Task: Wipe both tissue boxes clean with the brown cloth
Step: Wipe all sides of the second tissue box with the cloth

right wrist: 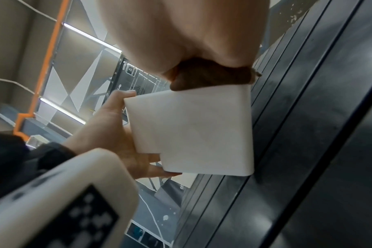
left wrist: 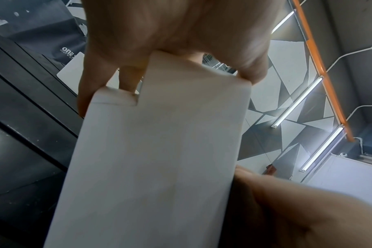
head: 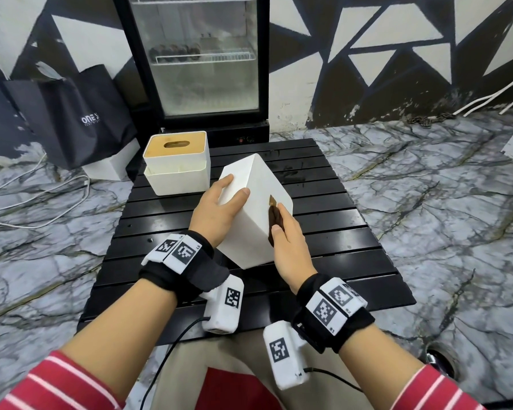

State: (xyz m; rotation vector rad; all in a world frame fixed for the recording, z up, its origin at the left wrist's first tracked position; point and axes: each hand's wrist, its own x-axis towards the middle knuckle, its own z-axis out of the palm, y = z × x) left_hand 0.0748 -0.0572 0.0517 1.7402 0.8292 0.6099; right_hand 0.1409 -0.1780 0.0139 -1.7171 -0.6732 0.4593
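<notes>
A white tissue box (head: 253, 214) is held tilted over the black slatted table (head: 353, 232). My left hand (head: 219, 208) grips its far left end, thumb on one face and fingers round the other. My right hand (head: 288, 241) holds the brown cloth (head: 274, 220) against the box's right face. The left wrist view shows the box (left wrist: 159, 159) filling the frame, and the right wrist view shows the cloth (right wrist: 206, 75) bunched on the box's (right wrist: 191, 130) upper edge. A second white tissue box (head: 176, 167) with a wooden lid stands upright at the table's back left.
A glass-door fridge (head: 202, 60) stands behind the table. A black paper bag (head: 80, 113) and a white box sit on the marble floor at the left, with white cables nearby. The table's right half is bare slats.
</notes>
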